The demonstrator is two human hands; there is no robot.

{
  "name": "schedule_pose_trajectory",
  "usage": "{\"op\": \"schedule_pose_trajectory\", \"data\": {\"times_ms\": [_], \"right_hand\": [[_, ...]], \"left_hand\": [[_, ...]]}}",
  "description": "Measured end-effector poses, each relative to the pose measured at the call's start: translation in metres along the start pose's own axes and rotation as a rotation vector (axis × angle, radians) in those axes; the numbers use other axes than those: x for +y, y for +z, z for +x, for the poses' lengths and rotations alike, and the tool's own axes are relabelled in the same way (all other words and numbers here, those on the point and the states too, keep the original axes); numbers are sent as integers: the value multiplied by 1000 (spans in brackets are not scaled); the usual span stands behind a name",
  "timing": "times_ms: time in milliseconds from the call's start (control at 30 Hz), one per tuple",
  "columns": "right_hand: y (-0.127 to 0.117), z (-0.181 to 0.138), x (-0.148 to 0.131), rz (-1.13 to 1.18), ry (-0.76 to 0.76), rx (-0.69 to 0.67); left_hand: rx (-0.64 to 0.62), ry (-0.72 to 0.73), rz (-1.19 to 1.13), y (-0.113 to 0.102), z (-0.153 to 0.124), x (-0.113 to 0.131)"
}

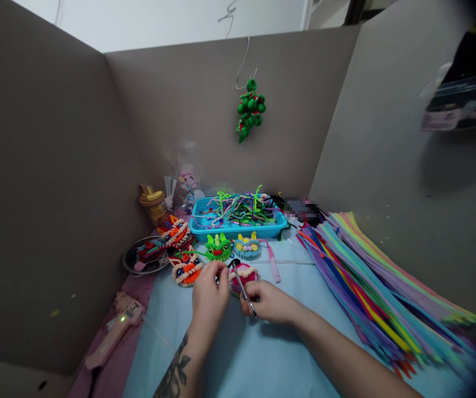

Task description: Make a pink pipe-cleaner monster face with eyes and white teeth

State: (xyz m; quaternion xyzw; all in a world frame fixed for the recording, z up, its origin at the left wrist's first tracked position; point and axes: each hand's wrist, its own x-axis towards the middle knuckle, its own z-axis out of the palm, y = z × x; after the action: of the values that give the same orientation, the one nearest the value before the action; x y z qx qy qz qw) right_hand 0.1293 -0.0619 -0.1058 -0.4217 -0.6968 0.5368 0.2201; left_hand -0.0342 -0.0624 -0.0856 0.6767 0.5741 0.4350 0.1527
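Note:
My left hand (213,284) is closed in a pinch on a short black pipe cleaner (235,262), whose dark end shows beside the fingertips. In my right hand (265,301) is a pair of slim metal scissors (242,286), slanting up and left so the tips meet the black piece. Behind the scissors lies a round pink and cream pipe cleaner piece (249,272), partly hidden. Just beyond my hands sit a green animal face (218,249), a blue one with yellow ears (247,247) and an orange one (187,271).
A blue tray (238,235) of pipe cleaner scraps stands at the back. Bundles of coloured pipe cleaners (370,293) lie on the right. A pink glue gun (116,331) and a metal bowl (128,260) are on the left. Grey panels surround the table; a green ornament (251,108) hangs behind.

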Motion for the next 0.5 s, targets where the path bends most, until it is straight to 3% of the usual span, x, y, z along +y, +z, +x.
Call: {"op": "schedule_pose_trajectory", "data": {"times_ms": [500], "right_hand": [[-1,5,15,-75,33,62]], "left_hand": [[6,81,108,-4,2,-1]]}}
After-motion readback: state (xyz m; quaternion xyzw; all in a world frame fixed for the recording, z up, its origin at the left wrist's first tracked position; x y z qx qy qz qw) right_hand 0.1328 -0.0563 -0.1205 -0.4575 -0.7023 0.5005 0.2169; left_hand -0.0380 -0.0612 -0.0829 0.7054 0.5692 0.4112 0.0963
